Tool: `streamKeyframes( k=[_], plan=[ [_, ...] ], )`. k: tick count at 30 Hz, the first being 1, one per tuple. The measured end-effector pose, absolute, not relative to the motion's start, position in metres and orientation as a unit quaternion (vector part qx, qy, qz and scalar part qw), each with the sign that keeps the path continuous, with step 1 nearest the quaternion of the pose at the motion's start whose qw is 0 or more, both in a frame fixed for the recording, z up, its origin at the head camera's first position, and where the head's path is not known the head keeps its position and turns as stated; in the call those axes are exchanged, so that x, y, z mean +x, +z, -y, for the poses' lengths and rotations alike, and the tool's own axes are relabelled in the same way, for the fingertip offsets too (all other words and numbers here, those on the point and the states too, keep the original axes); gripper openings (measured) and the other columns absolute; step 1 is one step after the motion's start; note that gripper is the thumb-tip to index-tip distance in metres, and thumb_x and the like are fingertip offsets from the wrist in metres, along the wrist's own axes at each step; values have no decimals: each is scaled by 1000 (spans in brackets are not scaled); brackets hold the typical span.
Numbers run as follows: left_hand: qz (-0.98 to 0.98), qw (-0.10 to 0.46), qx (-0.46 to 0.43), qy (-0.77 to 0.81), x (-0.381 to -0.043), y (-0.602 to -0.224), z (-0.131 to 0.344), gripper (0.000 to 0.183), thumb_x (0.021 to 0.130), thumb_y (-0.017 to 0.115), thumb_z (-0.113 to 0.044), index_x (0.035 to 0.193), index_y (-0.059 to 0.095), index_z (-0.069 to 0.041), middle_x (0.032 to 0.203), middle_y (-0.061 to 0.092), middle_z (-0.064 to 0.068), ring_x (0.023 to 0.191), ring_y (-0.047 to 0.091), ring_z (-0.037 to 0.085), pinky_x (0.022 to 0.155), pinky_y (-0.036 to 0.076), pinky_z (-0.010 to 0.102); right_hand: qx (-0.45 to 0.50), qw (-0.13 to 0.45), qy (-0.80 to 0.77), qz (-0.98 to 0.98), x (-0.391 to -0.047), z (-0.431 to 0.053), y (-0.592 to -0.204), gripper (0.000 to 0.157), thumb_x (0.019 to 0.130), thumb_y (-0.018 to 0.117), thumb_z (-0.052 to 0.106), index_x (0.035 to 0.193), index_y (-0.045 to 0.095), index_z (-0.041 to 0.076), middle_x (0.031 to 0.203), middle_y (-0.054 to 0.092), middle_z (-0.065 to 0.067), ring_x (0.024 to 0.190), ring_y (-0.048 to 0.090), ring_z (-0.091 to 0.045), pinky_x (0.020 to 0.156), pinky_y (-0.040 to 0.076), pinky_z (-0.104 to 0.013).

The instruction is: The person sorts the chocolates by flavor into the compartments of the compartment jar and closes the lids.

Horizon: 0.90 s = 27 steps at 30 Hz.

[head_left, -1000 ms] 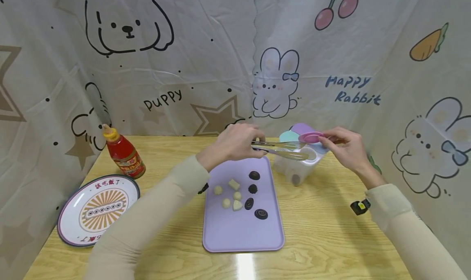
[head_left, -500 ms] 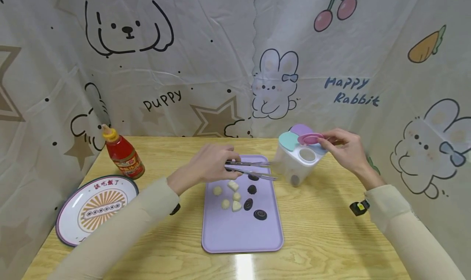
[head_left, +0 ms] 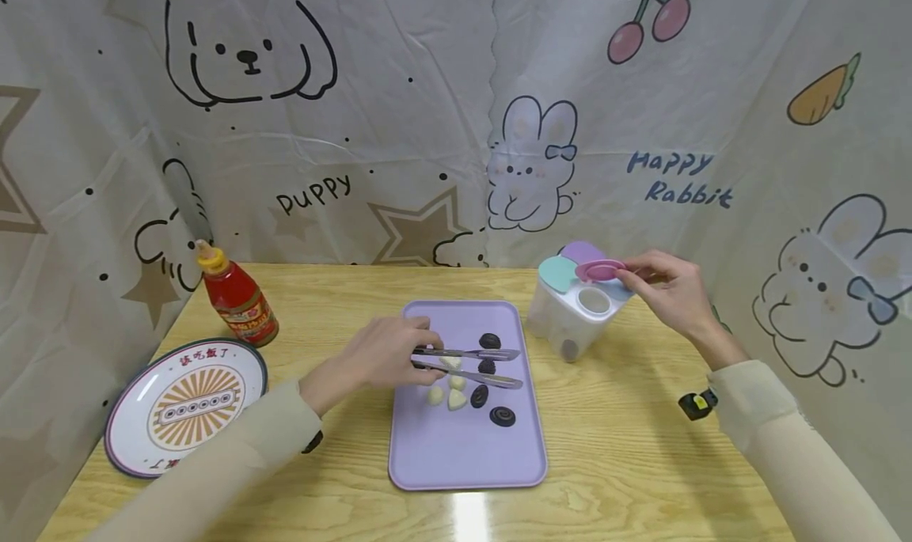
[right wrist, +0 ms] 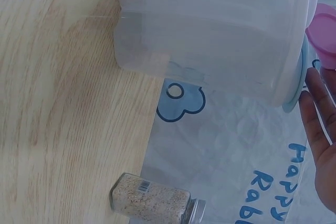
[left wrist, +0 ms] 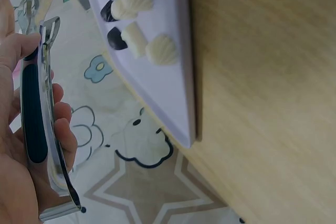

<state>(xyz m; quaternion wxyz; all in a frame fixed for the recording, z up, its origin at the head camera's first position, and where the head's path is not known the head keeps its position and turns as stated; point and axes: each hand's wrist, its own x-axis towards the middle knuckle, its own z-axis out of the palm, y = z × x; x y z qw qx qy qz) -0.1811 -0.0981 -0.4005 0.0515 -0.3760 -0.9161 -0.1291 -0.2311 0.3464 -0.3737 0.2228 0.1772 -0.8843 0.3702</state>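
My left hand (head_left: pixel 388 356) grips metal tongs (head_left: pixel 470 354) with dark handle inserts. Their two arms are spread and nothing sits between the tips, which hang over the purple tray (head_left: pixel 466 451). On it lie dark chocolates (head_left: pixel 502 416) to the right and white chocolates (head_left: pixel 457 399) to the left, some hidden under the hand and tongs. Shell-shaped white chocolates (left wrist: pixel 163 50) show in the left wrist view. My right hand (head_left: pixel 666 289) pinches the raised pink lid (head_left: pixel 601 270) of a translucent container (head_left: pixel 563 320). One round opening is uncovered, and a dark piece (head_left: pixel 570 348) shows low inside.
A red sauce bottle (head_left: pixel 242 301) with a yellow cap stands at the back left, behind a white patterned plate (head_left: pixel 128 415). In the right wrist view a glass jar (right wrist: pixel 152 198) of grains stands by the container. A printed curtain (head_left: pixel 399 130) encloses the wooden table.
My left hand has drawn the tongs from over the container's opening back left and down over the tray, and their tips now hold nothing. The right hand keeps the pink lid up.
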Motion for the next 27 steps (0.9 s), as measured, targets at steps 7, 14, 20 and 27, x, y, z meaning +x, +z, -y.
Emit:
streamKeyframes(
  k=[7, 14, 20, 27],
  plan=[
    [915, 12, -377, -142, -170, -415, 99, 32, 82, 86, -43, 106, 82, -22, 83, 59, -9, 62, 42, 3, 54, 36, 18, 178, 223, 369, 885, -231, -348, -374, 15, 91, 80, 3, 106, 80, 7, 96, 67, 27, 83, 62, 9, 75, 50, -5],
    [913, -4, -382, -142, -161, -432, 104, 28, 83, 85, -43, 102, 81, -22, 82, 59, -10, 64, 42, 1, 55, 36, 17, 178, 219, 367, 886, -232, -349, -377, 15, 92, 79, 3, 106, 80, 7, 97, 67, 28, 84, 62, 10, 75, 50, -6],
    [912, -18, -376, -163, -158, -441, 104, 27, 83, 86, -39, 102, 81, -22, 84, 61, -10, 64, 43, 1, 55, 38, 17, 171, 219, 377, 884, -232, -348, -376, 14, 91, 80, 3, 105, 81, 6, 95, 66, 32, 82, 63, 10, 74, 51, -6],
    [909, -16, -387, -156, -156, -444, 103, 26, 84, 86, -38, 102, 81, -21, 85, 64, -8, 64, 43, 0, 56, 38, 16, 164, 217, 371, 888, -232, -347, -375, 13, 92, 80, 5, 105, 80, 7, 95, 65, 33, 83, 61, 10, 75, 49, -4]
  ],
)
